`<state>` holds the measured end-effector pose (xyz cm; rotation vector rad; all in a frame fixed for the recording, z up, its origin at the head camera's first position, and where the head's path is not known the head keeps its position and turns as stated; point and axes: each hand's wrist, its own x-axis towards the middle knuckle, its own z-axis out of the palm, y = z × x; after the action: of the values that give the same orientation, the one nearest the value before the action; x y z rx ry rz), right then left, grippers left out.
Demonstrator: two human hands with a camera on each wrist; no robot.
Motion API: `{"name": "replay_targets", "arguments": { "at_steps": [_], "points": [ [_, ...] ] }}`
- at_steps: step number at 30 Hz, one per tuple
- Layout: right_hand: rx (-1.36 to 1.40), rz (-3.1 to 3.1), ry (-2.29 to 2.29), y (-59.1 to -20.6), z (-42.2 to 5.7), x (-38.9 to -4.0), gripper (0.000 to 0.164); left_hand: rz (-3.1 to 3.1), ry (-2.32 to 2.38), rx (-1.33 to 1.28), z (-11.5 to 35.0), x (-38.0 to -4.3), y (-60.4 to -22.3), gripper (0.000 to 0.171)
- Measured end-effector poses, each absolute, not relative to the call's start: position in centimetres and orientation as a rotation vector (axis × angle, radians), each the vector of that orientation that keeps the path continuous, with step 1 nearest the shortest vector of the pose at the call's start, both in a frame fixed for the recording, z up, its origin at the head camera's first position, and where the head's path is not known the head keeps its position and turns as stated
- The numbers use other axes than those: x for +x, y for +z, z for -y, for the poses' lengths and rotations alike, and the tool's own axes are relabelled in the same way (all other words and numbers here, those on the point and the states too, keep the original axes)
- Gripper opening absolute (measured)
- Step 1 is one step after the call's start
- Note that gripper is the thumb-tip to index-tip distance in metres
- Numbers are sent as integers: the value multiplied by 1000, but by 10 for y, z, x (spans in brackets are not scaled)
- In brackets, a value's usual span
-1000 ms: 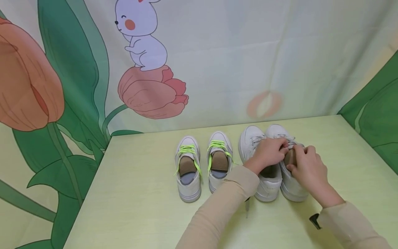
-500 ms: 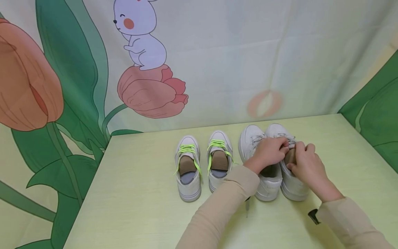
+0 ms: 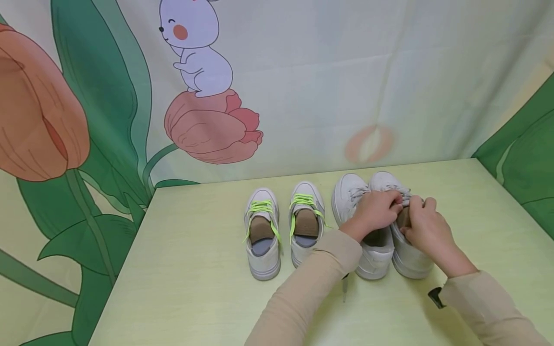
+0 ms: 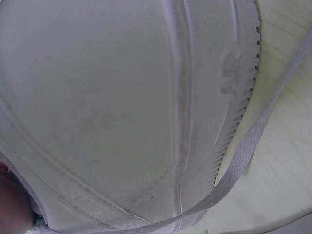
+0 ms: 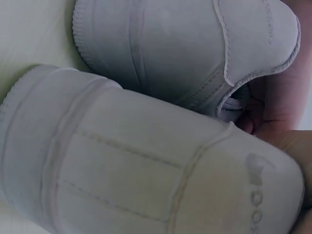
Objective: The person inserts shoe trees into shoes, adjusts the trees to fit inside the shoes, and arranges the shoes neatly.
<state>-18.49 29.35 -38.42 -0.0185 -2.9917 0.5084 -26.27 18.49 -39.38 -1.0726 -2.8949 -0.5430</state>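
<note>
Two plain white sneakers stand side by side on the yellow-green table (image 3: 195, 288). My left hand (image 3: 394, 202) reaches over the left sneaker (image 3: 348, 192), its fingers curled at the lacing of the right sneaker (image 3: 411, 262). My right hand (image 3: 415, 206) meets it there, fingers bent and pinching at the same laces over the tongue. The pinched lace itself is hidden by the fingers. A loose grey lace end (image 3: 345, 288) trails under my left forearm and crosses the left wrist view (image 4: 253, 141) beside a sneaker heel (image 4: 122, 107). Both white heels (image 5: 146, 165) fill the right wrist view.
A smaller pair of white sneakers with neon green laces (image 3: 261, 235) (image 3: 305, 221) stands just left of my left forearm. A printed cloth backdrop with a rabbit and tulips (image 3: 195, 62) hangs behind the table, and green cloth (image 3: 528, 163) closes the right side.
My right hand has crept slightly toward the left hand at the laces, and its wrist has drawn in a little. The sneakers have not moved.
</note>
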Motion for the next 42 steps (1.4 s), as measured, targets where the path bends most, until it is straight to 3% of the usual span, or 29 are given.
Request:
{"name": "replay_targets", "arguments": {
  "at_steps": [42],
  "points": [
    [-31, 3061, 417, -386, -300, -191, 39, 2892, -538, -1099, -185, -263, -393, 14]
  ]
}}
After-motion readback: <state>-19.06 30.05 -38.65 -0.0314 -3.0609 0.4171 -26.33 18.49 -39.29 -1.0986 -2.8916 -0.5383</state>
